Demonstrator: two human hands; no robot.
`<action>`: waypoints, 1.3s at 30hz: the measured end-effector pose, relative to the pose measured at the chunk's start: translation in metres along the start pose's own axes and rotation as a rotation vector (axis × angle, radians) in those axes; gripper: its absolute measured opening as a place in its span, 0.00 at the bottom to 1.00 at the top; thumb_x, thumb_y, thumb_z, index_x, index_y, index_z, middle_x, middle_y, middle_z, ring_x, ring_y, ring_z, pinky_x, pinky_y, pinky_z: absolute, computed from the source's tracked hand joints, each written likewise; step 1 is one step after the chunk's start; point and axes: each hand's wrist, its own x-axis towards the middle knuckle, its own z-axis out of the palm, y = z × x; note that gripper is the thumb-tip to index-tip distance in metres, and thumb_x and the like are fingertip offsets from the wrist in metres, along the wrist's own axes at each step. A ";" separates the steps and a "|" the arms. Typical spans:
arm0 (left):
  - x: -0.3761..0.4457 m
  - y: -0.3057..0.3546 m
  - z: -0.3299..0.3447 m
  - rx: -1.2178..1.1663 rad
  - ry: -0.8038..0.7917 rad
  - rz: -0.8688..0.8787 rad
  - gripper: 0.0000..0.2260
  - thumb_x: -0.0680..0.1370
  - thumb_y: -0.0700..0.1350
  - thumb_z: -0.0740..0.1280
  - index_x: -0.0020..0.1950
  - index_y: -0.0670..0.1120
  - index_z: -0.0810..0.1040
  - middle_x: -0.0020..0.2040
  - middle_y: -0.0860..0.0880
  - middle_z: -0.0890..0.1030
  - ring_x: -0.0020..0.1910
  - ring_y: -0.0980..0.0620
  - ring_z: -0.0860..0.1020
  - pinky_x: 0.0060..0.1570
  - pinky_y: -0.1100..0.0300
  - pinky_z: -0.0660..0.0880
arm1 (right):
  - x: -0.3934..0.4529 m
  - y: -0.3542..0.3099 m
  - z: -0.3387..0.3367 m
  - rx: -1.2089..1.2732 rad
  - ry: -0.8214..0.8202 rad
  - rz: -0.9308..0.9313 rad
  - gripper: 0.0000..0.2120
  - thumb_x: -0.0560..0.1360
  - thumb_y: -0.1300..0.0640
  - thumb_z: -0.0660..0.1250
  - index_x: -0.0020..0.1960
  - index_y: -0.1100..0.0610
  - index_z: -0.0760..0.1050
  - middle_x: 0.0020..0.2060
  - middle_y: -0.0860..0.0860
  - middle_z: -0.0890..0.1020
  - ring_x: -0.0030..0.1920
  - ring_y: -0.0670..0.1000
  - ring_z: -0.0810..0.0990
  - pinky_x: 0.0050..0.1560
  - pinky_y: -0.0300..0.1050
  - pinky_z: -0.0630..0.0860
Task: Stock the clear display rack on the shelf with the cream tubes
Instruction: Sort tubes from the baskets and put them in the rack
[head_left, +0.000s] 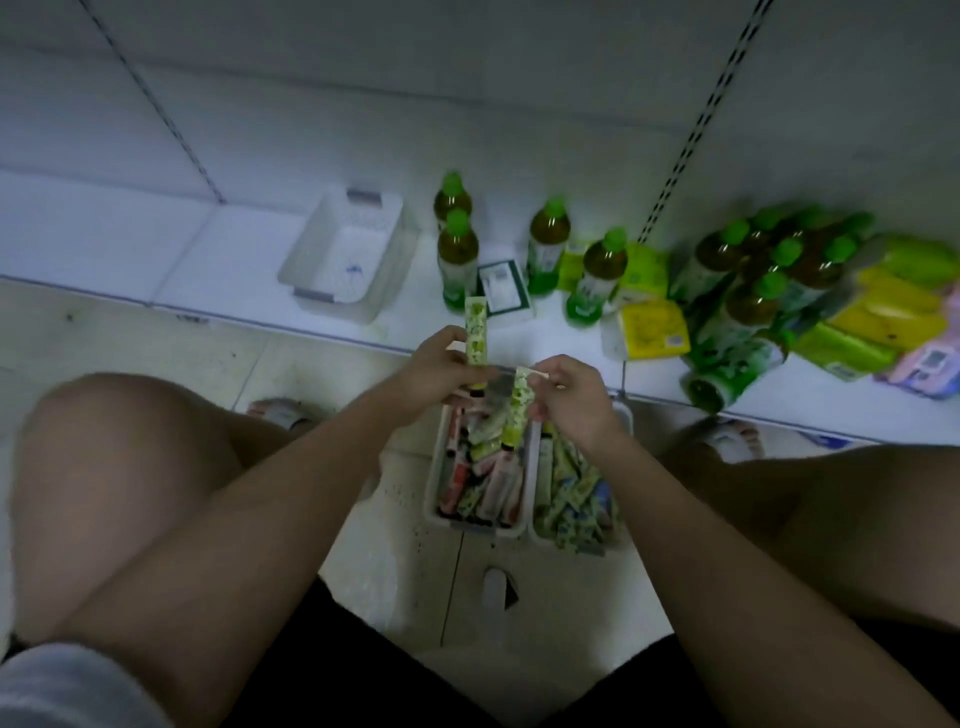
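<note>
My left hand (441, 364) grips a green-patterned cream tube (476, 332) that stands upright, crimped end up. My right hand (574, 397) pinches the top end of a second green tube (517, 410), which hangs down over the baskets. Below my hands, on the floor, a white basket (435, 467) holds several red, pink and green tubes, and a second basket (621, 410) beside it holds several green and blue ones. A clear empty rack (345, 254) sits on the low white shelf (234, 260), left of and beyond my hands.
Green-capped tea bottles (457, 249) stand on the shelf right of the rack, with a dark box (504, 288), yellow tissue packs (649, 322) and a wrapped bottle bundle (753, 291) further right. My knees flank the baskets. A slotted shelf upright (691, 135) rises behind.
</note>
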 end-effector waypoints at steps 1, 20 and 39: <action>-0.004 0.015 -0.005 0.013 0.002 0.030 0.15 0.73 0.42 0.74 0.54 0.47 0.71 0.48 0.43 0.82 0.44 0.46 0.82 0.42 0.53 0.82 | -0.004 -0.016 0.000 -0.091 0.012 -0.065 0.03 0.79 0.69 0.63 0.46 0.66 0.72 0.33 0.59 0.66 0.21 0.46 0.71 0.24 0.39 0.71; -0.121 0.302 -0.027 0.228 0.024 0.744 0.20 0.76 0.52 0.69 0.56 0.37 0.72 0.46 0.42 0.85 0.45 0.48 0.83 0.38 0.55 0.78 | -0.125 -0.312 -0.001 -0.475 -0.062 -0.808 0.07 0.79 0.59 0.65 0.45 0.60 0.78 0.30 0.53 0.75 0.30 0.48 0.75 0.34 0.43 0.76; -0.105 0.456 0.003 0.391 0.146 0.901 0.07 0.77 0.44 0.69 0.48 0.41 0.78 0.44 0.42 0.83 0.41 0.45 0.82 0.48 0.46 0.82 | -0.123 -0.480 -0.057 -1.006 0.267 -0.927 0.06 0.81 0.60 0.60 0.51 0.58 0.75 0.40 0.57 0.82 0.37 0.55 0.83 0.42 0.52 0.83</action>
